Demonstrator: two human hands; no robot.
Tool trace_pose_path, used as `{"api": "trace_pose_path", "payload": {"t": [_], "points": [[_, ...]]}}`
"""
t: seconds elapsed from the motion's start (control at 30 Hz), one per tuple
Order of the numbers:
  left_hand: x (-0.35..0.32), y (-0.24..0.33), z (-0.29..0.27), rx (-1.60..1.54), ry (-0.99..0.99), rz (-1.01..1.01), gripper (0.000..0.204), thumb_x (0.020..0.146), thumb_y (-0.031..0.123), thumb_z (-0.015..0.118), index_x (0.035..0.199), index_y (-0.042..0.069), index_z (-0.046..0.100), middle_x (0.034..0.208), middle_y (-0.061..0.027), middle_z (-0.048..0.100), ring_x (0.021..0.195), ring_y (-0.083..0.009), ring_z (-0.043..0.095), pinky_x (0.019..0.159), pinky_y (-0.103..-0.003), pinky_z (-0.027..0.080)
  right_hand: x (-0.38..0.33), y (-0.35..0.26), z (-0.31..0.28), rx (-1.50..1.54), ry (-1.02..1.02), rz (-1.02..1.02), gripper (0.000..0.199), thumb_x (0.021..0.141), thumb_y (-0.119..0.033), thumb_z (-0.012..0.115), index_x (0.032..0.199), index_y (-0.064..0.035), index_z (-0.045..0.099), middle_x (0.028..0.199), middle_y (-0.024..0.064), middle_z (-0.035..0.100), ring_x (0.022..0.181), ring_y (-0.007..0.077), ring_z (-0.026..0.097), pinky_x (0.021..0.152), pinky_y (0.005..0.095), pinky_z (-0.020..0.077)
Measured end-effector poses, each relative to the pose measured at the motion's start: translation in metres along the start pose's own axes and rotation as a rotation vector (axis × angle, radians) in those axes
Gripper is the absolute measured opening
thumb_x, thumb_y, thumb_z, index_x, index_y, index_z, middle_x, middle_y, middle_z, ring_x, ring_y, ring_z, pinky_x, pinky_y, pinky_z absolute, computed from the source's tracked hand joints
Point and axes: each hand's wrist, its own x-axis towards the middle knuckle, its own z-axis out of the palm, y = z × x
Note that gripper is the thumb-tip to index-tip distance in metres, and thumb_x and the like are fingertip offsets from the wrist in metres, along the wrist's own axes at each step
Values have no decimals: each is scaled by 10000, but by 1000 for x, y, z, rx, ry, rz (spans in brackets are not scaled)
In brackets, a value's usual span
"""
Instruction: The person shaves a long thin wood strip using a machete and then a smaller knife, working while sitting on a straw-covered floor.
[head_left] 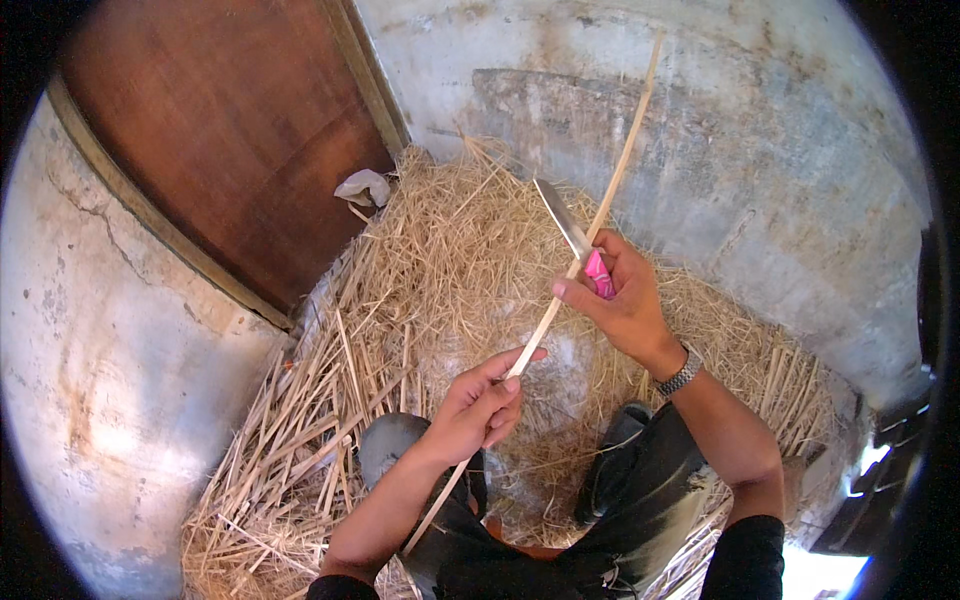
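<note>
A long, thin pale strip, probably bamboo or cane, runs slantwise from beside my left knee up toward the far wall. My left hand pinches it low down between thumb and fingers. Farther up, my right hand is closed round a knife with pink wrapping at its handle. The blade points up and to the left and meets the strip just above my right thumb. My right thumb lies against the strip too. My right fingers partly hide the handle.
Curly shavings heap up against the stained far wall. Loose split strips lie at the left, more at the right. A brown door stands at the far left, with a whitish plastic bag at its foot. My legs are bent below my hands.
</note>
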Motion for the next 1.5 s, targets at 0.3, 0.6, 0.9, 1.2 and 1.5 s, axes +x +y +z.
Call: {"api": "trace_pose_path", "payload": {"t": [0.3, 0.6, 0.9, 1.2, 1.5], "points": [[1, -3, 1, 99, 135, 28, 480, 1036, 199, 542, 1477, 49, 426, 589, 36, 440, 440, -53, 374, 413, -216, 275, -3, 3, 1, -23, -89, -25, 632, 814, -159, 837, 1311, 17, 489, 773, -68, 503, 668, 13, 438, 565, 185, 371], [0, 8, -1, 262, 53, 0, 558, 1001, 109, 610, 1517, 77, 400, 636, 18, 531, 489, -44, 438, 463, -220, 356, -4, 6, 4, 68, 78, -121, 572, 871, -103, 769, 1347, -1, 469, 879, -22, 549, 725, 31, 482, 611, 206, 419], [-2, -4, -6, 201, 121, 98, 442, 1015, 100, 589, 1448, 71, 508, 631, 36, 508, 483, -44, 420, 455, -230, 348, -7, 2, 3, -101, 129, -151, 369, 886, -173, 754, 1180, 6, 623, 751, -63, 531, 665, 29, 448, 568, 219, 385], [1, -2, -11, 217, 330, 117, 430, 980, 53, 632, 1401, 17, 549, 726, 36, 609, 593, -15, 508, 531, -201, 414, -21, -14, 21, -356, -149, -49, 205, 839, -238, 795, 861, -49, 718, 585, -7, 460, 553, 60, 402, 483, 284, 356], [5, -15, -9, 351, 424, 257, 456, 938, 11, 668, 1377, -33, 551, 1223, -46, 650, 1020, -36, 554, 889, -194, 448, -25, -15, 33, -294, -152, -33, 252, 851, -244, 780, 801, -23, 669, 556, 13, 469, 544, 63, 390, 477, 297, 358]]}}
